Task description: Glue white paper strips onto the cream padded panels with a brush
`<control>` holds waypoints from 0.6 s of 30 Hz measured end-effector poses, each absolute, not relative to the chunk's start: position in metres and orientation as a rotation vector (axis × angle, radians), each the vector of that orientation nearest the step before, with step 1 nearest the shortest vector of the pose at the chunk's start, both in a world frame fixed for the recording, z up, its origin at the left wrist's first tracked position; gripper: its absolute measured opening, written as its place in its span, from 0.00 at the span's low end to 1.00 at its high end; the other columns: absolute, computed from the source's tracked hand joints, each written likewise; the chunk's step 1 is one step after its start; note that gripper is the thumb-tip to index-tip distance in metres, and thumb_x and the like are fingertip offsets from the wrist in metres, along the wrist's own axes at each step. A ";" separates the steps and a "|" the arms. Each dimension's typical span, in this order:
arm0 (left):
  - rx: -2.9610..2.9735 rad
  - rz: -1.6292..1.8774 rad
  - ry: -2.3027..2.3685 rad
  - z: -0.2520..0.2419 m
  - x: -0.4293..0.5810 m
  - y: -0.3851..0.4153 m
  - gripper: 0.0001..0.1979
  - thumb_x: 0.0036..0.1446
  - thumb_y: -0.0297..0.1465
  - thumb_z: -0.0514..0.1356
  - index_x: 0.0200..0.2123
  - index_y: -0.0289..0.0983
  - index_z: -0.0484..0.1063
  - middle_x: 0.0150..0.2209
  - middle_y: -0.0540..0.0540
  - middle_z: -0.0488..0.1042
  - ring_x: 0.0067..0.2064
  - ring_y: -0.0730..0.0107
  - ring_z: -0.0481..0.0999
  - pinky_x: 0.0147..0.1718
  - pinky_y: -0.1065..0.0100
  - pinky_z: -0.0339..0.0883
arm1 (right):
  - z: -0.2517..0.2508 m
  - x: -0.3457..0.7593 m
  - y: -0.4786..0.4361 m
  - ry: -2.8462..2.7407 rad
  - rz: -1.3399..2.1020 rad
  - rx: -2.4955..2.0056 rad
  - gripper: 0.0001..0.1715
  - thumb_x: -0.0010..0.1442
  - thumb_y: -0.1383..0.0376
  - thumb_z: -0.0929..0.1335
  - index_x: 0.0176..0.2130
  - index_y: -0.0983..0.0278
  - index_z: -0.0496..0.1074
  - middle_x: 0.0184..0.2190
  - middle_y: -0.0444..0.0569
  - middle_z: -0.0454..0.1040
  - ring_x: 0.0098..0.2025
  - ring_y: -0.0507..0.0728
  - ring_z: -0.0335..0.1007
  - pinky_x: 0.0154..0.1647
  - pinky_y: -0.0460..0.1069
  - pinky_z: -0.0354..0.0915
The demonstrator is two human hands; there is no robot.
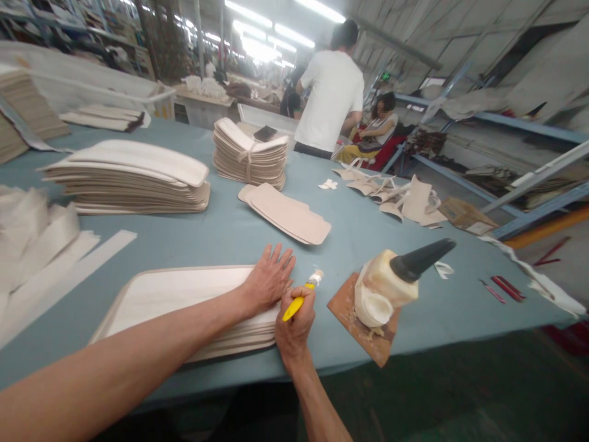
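My left hand (270, 277) lies flat with fingers spread on the right end of a stack of long white panels with rounded corners (184, 294). Just beside that end, my right hand (295, 319) grips a yellow-handled brush (294, 307). The brush's bristle end carries whitish paste and points away from me, close over the table. To the right stands a cream-coloured glue bottle (389, 276) with a dark nozzle, tilted on a stained brown board (384, 344). Two or more loose beige panels (288, 215) lie beyond my hands.
Farther back are a large panel stack (138, 178) and a tied bundle (248, 153) with a dark phone-like object (265, 133) on top. White strips (37, 245) lie left. Cut pieces (391, 193) and red-handled tools (506, 288) lie right. A person in white (329, 98) stands beyond the table.
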State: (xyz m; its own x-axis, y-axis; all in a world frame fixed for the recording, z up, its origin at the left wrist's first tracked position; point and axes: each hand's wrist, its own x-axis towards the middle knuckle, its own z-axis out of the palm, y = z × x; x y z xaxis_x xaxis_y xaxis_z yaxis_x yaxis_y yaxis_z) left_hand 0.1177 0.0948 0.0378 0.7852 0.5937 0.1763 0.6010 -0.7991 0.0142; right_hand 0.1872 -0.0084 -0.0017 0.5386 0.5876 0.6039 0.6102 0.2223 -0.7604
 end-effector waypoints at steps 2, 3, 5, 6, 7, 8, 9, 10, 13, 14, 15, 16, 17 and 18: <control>-2.936 -0.296 -1.067 0.045 0.119 0.100 0.26 0.67 0.40 0.63 0.64 0.38 0.68 0.70 0.37 0.66 0.71 0.46 0.63 0.69 0.37 0.57 | 0.000 0.187 -0.008 -1.101 -0.026 -1.436 0.05 0.70 0.63 0.62 0.38 0.57 0.61 0.28 0.41 0.69 0.29 0.54 0.68 0.34 0.49 0.66; -2.931 -0.321 -1.137 0.050 0.119 0.104 0.26 0.67 0.42 0.63 0.64 0.38 0.69 0.68 0.37 0.67 0.69 0.47 0.67 0.67 0.37 0.60 | 0.001 0.187 -0.008 -1.100 -0.025 -1.438 0.05 0.70 0.63 0.62 0.38 0.57 0.61 0.28 0.41 0.69 0.29 0.55 0.68 0.34 0.49 0.66; -2.908 -0.392 -1.303 0.063 0.116 0.113 0.26 0.68 0.44 0.61 0.64 0.38 0.68 0.66 0.37 0.69 0.65 0.48 0.71 0.64 0.38 0.65 | 0.002 0.186 -0.008 -1.101 -0.015 -1.444 0.04 0.70 0.63 0.62 0.38 0.57 0.61 0.28 0.41 0.70 0.28 0.55 0.69 0.33 0.49 0.66; -2.898 -0.433 -1.379 0.071 0.112 0.118 0.26 0.69 0.44 0.59 0.64 0.37 0.67 0.66 0.36 0.69 0.65 0.49 0.72 0.64 0.39 0.66 | 0.002 0.186 -0.008 -1.102 -0.005 -1.448 0.04 0.69 0.63 0.62 0.39 0.57 0.61 0.28 0.41 0.70 0.28 0.55 0.69 0.33 0.49 0.65; -2.896 -0.475 -1.435 0.079 0.107 0.122 0.26 0.71 0.45 0.57 0.65 0.37 0.66 0.66 0.35 0.69 0.65 0.49 0.71 0.64 0.40 0.66 | 0.002 0.186 -0.008 -1.101 0.005 -1.453 0.03 0.69 0.63 0.62 0.39 0.57 0.62 0.28 0.41 0.71 0.28 0.55 0.70 0.33 0.49 0.66; -2.902 -0.513 -1.477 0.086 0.099 0.126 0.27 0.72 0.45 0.54 0.67 0.36 0.64 0.67 0.35 0.69 0.67 0.49 0.70 0.65 0.41 0.65 | 0.002 0.186 -0.008 -1.099 0.016 -1.457 0.03 0.69 0.63 0.62 0.39 0.57 0.62 0.27 0.41 0.71 0.28 0.55 0.70 0.33 0.49 0.66; -2.911 -0.543 -1.515 0.093 0.089 0.130 0.28 0.73 0.45 0.51 0.68 0.35 0.62 0.68 0.34 0.68 0.68 0.49 0.69 0.66 0.42 0.64 | 0.002 0.186 -0.008 -1.096 0.026 -1.462 0.03 0.69 0.63 0.62 0.39 0.57 0.62 0.27 0.41 0.71 0.28 0.56 0.70 0.33 0.49 0.66; -2.920 -0.566 -1.553 0.100 0.076 0.132 0.30 0.73 0.45 0.49 0.69 0.33 0.60 0.68 0.33 0.68 0.69 0.48 0.67 0.67 0.43 0.62 | 0.002 0.187 -0.008 -1.093 0.035 -1.466 0.03 0.68 0.63 0.61 0.39 0.57 0.62 0.27 0.41 0.71 0.28 0.56 0.70 0.33 0.49 0.66; -2.929 -0.615 -1.683 0.112 0.029 0.131 0.36 0.69 0.48 0.47 0.70 0.29 0.58 0.69 0.32 0.67 0.70 0.49 0.67 0.69 0.48 0.61 | 0.001 0.188 -0.009 -1.086 0.066 -1.473 0.03 0.68 0.63 0.62 0.39 0.57 0.62 0.27 0.41 0.72 0.28 0.56 0.71 0.33 0.49 0.66; -2.931 -0.625 -1.725 0.114 0.011 0.127 0.37 0.68 0.50 0.47 0.70 0.29 0.59 0.69 0.33 0.68 0.69 0.51 0.69 0.68 0.51 0.62 | 0.001 0.188 -0.010 -1.082 0.078 -1.475 0.03 0.68 0.63 0.62 0.39 0.57 0.62 0.27 0.41 0.72 0.28 0.56 0.71 0.33 0.49 0.65; -2.927 -0.630 -1.768 0.115 -0.007 0.122 0.39 0.67 0.52 0.48 0.69 0.30 0.59 0.68 0.34 0.69 0.68 0.52 0.70 0.67 0.52 0.64 | 0.000 0.188 -0.010 -1.077 0.091 -1.477 0.03 0.68 0.62 0.63 0.39 0.57 0.62 0.27 0.41 0.72 0.28 0.56 0.71 0.33 0.49 0.65; -2.918 -0.632 -1.810 0.114 -0.024 0.115 0.41 0.65 0.54 0.49 0.69 0.31 0.60 0.67 0.35 0.71 0.67 0.52 0.72 0.67 0.53 0.65 | -0.001 0.189 -0.011 -1.071 0.103 -1.479 0.03 0.68 0.61 0.63 0.39 0.57 0.62 0.27 0.41 0.73 0.27 0.56 0.71 0.33 0.49 0.65; -2.904 -0.631 -1.852 0.113 -0.041 0.107 0.42 0.63 0.56 0.50 0.69 0.31 0.61 0.66 0.36 0.73 0.65 0.52 0.74 0.66 0.53 0.66 | -0.002 0.189 -0.012 -1.065 0.114 -1.481 0.04 0.67 0.61 0.63 0.39 0.57 0.62 0.27 0.41 0.73 0.27 0.56 0.71 0.33 0.49 0.65; -2.892 -0.621 -1.890 0.110 -0.057 0.097 0.42 0.62 0.57 0.51 0.68 0.32 0.62 0.65 0.36 0.74 0.65 0.51 0.75 0.66 0.53 0.67 | -0.003 0.189 -0.012 -1.061 0.125 -1.482 0.04 0.67 0.60 0.64 0.40 0.57 0.62 0.27 0.41 0.73 0.27 0.56 0.71 0.33 0.50 0.65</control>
